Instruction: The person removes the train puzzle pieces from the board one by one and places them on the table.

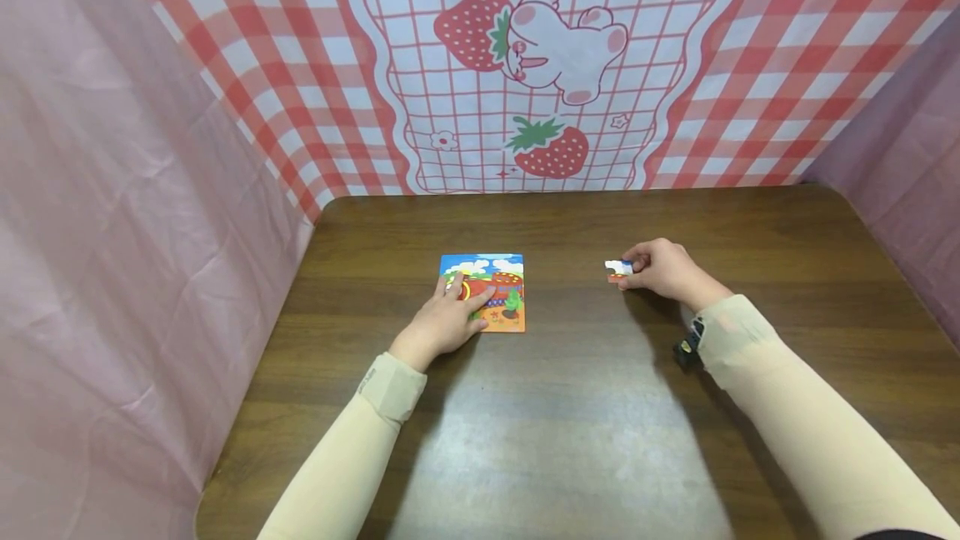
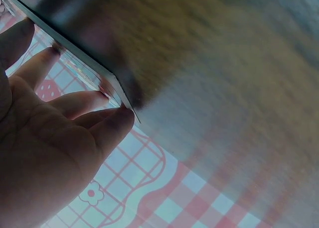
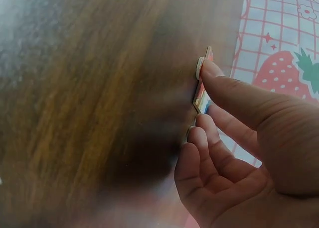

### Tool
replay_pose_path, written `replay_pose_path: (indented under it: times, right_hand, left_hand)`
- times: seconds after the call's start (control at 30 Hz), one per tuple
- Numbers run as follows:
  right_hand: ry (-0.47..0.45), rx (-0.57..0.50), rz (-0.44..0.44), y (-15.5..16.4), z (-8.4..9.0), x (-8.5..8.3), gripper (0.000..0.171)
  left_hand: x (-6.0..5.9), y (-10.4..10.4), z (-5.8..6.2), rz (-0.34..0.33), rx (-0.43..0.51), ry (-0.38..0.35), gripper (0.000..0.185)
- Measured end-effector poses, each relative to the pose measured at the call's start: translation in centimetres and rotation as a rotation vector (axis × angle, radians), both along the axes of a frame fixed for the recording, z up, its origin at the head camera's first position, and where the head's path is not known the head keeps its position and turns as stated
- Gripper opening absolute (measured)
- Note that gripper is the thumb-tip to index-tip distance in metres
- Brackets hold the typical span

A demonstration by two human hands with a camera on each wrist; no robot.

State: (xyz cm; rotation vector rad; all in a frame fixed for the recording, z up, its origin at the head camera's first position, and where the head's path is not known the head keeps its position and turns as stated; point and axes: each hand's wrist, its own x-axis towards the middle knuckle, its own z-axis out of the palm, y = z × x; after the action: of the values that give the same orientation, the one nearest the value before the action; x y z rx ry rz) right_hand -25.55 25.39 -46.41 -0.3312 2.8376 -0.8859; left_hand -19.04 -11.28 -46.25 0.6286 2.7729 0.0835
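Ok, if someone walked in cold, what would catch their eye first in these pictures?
Probably the strawberry cloth with its cartoon bunny, hanging behind the dark wooden table. Next, the colourful puzzle board at mid-table, with the left hand resting on it. To its right, the right hand pinches a small puzzle piece.

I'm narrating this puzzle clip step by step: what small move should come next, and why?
Probably lift the loose puzzle piece toward the puzzle board: the right hand already pinches it apart from the board, while the left hand rests on the board.

Long beige sleeves (image 1: 787, 407), bare hands (image 1: 442, 323)
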Motion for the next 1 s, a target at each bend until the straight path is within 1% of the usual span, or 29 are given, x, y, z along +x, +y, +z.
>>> replay_pose_path:
  times: [0.13, 0.27, 0.47, 0.73, 0.9, 1.0]
  right_hand:
    - [-0.038, -0.013, -0.017, 0.0, 0.11, -0.03, 0.049]
    - [-0.056, -0.024, -0.022, 0.03, 0.21, 0.06, 0.05]
    - [-0.06, -0.025, -0.015, 0.1, 0.32, 0.21, 0.049]
    - [-0.01, -0.012, -0.005, 0.09, -0.02, 0.01, 0.046]
    - [-0.035, -0.017, -0.014, 0.17, 0.05, 0.03, 0.049]
    - [-0.052, -0.025, -0.021, 0.14, 0.07, 0.1, 0.05]
  left_hand:
    - [-0.03, 0.04, -0.04, 0.007, 0.002, 0.003, 0.056]
    - [-0.06, 0.06, -0.12, 0.021, 0.01, 0.004, 0.055]
    - [-0.04, 0.0, -0.24, 0.028, 0.021, 0.004, 0.055]
    - [-0.08, -0.1, -0.37, 0.015, 0.011, 0.02, 0.056]
    - [-0.13, -0.07, -0.33, 0.0, 0.007, 0.031, 0.056]
    - [-0.13, -0.04, -0.32, 0.004, 0.008, 0.026, 0.056]
